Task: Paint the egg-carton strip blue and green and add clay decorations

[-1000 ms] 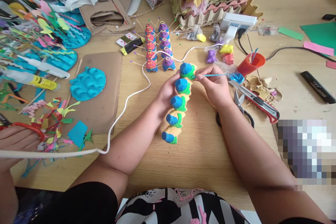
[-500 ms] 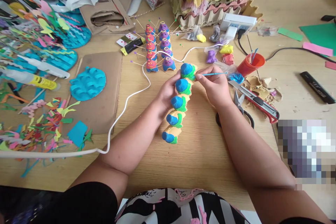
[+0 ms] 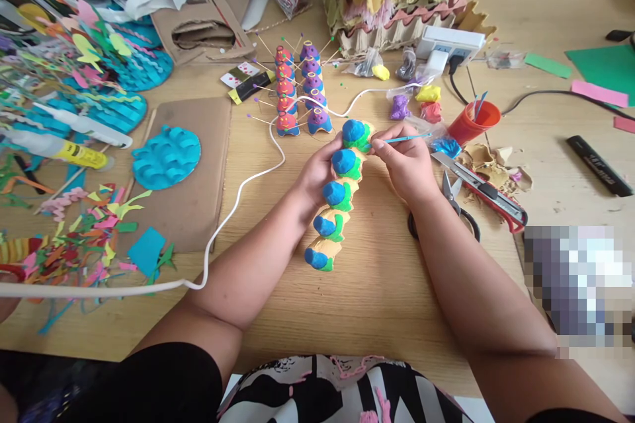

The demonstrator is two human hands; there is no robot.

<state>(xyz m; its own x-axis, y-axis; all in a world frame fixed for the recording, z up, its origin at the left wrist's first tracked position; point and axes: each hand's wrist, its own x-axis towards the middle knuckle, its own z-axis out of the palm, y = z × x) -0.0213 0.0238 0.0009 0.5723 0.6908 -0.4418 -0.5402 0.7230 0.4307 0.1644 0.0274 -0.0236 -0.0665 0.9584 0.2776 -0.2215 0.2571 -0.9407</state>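
Observation:
My left hand [image 3: 318, 175] is closed on the upper left side of an egg-carton strip [image 3: 353, 186], which slants toward me above the table. Its bumps carry blue clay caps [image 3: 336, 193] with green clay [image 3: 351, 170] beside them. Pinched in my right hand [image 3: 404, 162] is a thin blue modelling tool [image 3: 404, 139]. That hand meets the green clay on the farthest bump; the tool's working tip is hidden there. Behind the strip stand two finished-looking rows, a red carton caterpillar [image 3: 286, 89] and a purple one [image 3: 313, 89], both with pins sticking out.
Scissors [image 3: 452, 192], a utility knife [image 3: 483, 192] and an orange cup [image 3: 475, 122] lie right of my hand. A white cable [image 3: 238, 195] crosses the left side near paper scraps [image 3: 94, 238]. Another person's hand [image 3: 6, 307] shows at the left edge. Egg trays [image 3: 397, 0] are stacked behind.
Another person's hand and a striped red-and-yellow item have come in at the left edge. My hands, the strip and the tool have hardly moved.

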